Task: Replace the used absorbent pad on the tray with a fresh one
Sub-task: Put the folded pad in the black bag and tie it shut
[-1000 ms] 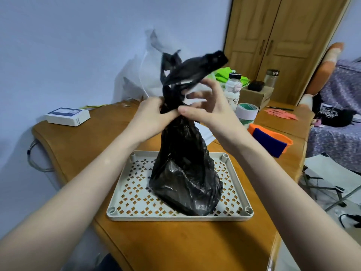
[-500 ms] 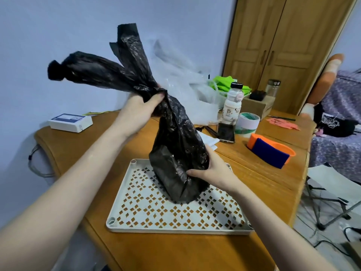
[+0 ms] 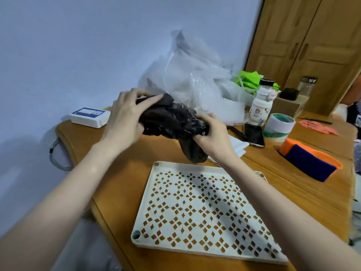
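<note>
A black plastic bag (image 3: 172, 122), bunched and tied, is held in the air above the far edge of the table. My left hand (image 3: 127, 116) grips its left end and my right hand (image 3: 212, 133) grips its right end, with a loose tail hanging below. The cream tray (image 3: 150, 194) with a cut-out diamond pattern lies flat on the wooden table in front of me, with nothing on it. What the bag holds is hidden.
Behind the bag is a heap of clear plastic packaging (image 3: 191, 83). A white box (image 3: 88, 117) sits at the far left. A bottle (image 3: 261, 102), a phone (image 3: 254, 134), a tape roll (image 3: 279, 127) and an orange-and-blue holder (image 3: 310, 163) stand on the right.
The bag has been lifted off the tray and squeezed into a smaller bundle. Both hands now hold it higher and farther back, and the tray is bare.
</note>
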Demonstrator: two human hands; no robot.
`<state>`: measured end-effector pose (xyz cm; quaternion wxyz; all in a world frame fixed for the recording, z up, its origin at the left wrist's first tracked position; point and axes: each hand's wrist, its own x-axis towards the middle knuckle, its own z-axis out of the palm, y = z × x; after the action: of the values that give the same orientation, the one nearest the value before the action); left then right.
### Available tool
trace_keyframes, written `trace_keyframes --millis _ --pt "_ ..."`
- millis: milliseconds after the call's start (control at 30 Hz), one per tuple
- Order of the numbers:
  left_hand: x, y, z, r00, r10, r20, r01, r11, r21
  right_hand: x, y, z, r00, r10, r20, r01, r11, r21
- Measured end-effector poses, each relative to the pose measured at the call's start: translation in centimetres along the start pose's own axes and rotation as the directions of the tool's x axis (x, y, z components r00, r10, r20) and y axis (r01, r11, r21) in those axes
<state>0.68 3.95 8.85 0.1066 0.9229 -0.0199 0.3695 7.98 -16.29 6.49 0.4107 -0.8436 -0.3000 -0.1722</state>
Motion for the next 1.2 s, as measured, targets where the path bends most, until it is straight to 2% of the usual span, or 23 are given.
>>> trace_keyframes --millis 100,133,300,433,600,733,800,933,1100,1200 --pt "0.0 -1.9 1.1 0.99 -0.029 0.142 0.061 0.973 -0.225 2.2 -0.5 2.3 1.0 -0.025 0.014 0.025 1.0 0.005" --pt "0.0 -2.5 1.4 0.984 -0.042 0.175 0.082 0.971 -0.226 2.9 -0.6 3.1 0.999 -0.034 0.014 0.034 0.999 0.001" --pt "0.4 -5.3 2.9 0.953 -0.122 0.279 0.138 0.99 -0.036 6.4 0.1 6.8 0.992 -0.127 0.02 0.126 0.992 0.028" --pt "0.9 -8.2 4.4 0.968 -0.132 0.212 0.13 0.991 0.02 8.4 1.3 9.2 0.983 -0.183 0.032 0.182 0.983 0.02" --pt "1.2 -12.2 6.4 0.977 -0.118 0.179 0.109 0.992 0.06 10.2 2.9 11.9 0.93 -0.349 0.117 0.364 0.917 -0.163" --pt "0.7 -14.3 8.2 0.973 -0.096 0.208 0.041 0.966 0.257 10.8 4.4 14.9 0.867 -0.417 0.274 0.492 0.803 -0.335" --pt "-0.1 -15.1 9.3 0.96 -0.096 0.263 0.007 0.948 0.319 10.8 5.3 16.3 0.853 -0.389 0.348 0.512 0.757 -0.407" --pt "-1.4 -16.7 11.1 0.902 -0.117 0.416 -0.008 0.958 0.285 10.6 6.4 17.2 0.818 -0.306 0.487 0.53 0.73 -0.431" --pt "-1.9 -17.3 11.6 0.79 -0.206 0.578 0.103 0.973 0.206 10.9 6.3 17.1 0.788 -0.159 0.595 0.398 0.868 -0.295" --pt "-1.8 -16.7 11.3 0.745 -0.253 0.618 0.197 0.967 0.159 11.6 6.0 17.4 0.808 -0.093 0.582 0.267 0.938 -0.222"
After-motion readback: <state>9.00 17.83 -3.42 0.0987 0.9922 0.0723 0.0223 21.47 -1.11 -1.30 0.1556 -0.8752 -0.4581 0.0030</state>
